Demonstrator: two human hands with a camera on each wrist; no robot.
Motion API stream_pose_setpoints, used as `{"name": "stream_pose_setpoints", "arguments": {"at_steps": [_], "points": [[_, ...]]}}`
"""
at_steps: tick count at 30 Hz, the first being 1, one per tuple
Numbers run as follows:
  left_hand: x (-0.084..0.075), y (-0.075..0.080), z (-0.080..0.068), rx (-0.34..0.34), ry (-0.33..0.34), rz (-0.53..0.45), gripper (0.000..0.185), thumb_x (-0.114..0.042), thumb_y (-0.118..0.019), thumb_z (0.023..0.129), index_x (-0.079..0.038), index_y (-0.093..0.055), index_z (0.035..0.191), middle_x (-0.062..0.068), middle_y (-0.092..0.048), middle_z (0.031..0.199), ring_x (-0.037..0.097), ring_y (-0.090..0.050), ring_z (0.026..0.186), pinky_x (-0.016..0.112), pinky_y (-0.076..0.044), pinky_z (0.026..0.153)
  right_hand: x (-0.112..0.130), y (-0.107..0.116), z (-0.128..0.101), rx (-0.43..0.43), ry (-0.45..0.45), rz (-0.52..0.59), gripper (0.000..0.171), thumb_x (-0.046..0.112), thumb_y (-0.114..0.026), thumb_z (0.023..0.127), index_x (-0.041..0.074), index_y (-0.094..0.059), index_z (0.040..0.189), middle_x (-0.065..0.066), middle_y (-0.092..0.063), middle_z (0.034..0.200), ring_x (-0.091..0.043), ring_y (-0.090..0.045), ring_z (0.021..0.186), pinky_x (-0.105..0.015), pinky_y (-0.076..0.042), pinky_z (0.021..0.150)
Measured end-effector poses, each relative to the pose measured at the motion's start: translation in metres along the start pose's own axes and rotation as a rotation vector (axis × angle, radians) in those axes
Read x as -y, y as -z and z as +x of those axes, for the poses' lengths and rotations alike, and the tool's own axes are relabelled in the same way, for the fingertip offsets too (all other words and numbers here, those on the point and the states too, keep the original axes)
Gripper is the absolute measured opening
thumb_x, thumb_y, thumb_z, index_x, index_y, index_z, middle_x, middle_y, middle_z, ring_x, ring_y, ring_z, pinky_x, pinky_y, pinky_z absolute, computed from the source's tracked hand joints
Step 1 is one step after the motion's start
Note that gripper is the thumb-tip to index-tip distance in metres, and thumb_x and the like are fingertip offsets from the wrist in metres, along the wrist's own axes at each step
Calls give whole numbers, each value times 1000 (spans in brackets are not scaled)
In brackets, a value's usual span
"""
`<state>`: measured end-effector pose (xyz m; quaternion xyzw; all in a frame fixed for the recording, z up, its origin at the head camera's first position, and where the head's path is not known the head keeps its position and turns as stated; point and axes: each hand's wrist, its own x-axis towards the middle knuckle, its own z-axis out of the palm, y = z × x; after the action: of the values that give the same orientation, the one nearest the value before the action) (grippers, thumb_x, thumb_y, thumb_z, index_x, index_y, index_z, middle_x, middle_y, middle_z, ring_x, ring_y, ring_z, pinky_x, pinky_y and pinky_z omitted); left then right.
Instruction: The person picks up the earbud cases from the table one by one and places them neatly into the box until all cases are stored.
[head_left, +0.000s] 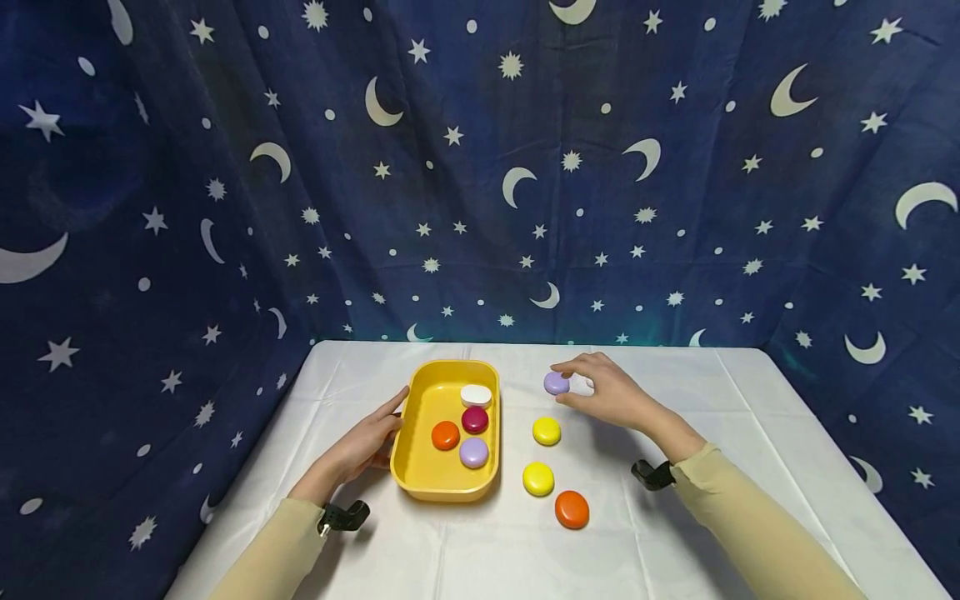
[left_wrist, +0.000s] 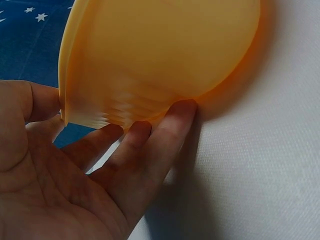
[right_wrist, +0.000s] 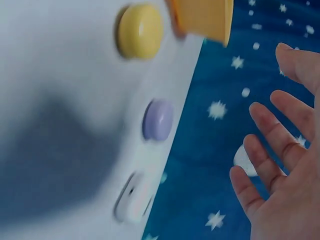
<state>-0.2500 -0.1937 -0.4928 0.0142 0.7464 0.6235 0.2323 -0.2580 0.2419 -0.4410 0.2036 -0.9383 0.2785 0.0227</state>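
A yellow tray stands on the white cloth, holding a white oval piece, a dark red piece, an orange piece and a lavender piece. My left hand touches the tray's outer left side, fingertips along the wall and thumb at the rim, as the left wrist view shows. My right hand is above a second lavender piece, thumb and fingers spread on either side of it in the head view. Its fingers are apart from the piece in the right wrist view.
Two yellow pieces and an orange piece lie right of the tray. Another white piece is near the second lavender one, partly behind my right hand in the head view. A dark blue star-and-moon curtain borders the table.
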Motion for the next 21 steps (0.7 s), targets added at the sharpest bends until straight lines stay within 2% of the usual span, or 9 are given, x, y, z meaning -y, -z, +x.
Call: {"name": "stream_pose_setpoints", "arguments": {"at_steps": [9,21], "points": [[1,1,1,-2,5,8,66,-22,-45,105,-38,-22,164,22,-47,152,30,-65,105,48,-61,73,-45,10,-10,-39,-108,-8,55,41,-75,92,19,-63,141,-6,-67,124,-30,-47,124,-58,-40,103],[2,1,4,-21,18,18,64,-22,-45,105,-39,-24,163,19,-54,145,30,-66,103,48,-61,74,-66,14,-10,-105,-223,15,56,37,-68,98,9,-58,145,-18,-62,133,-42,-40,132,-64,-32,107]]}}
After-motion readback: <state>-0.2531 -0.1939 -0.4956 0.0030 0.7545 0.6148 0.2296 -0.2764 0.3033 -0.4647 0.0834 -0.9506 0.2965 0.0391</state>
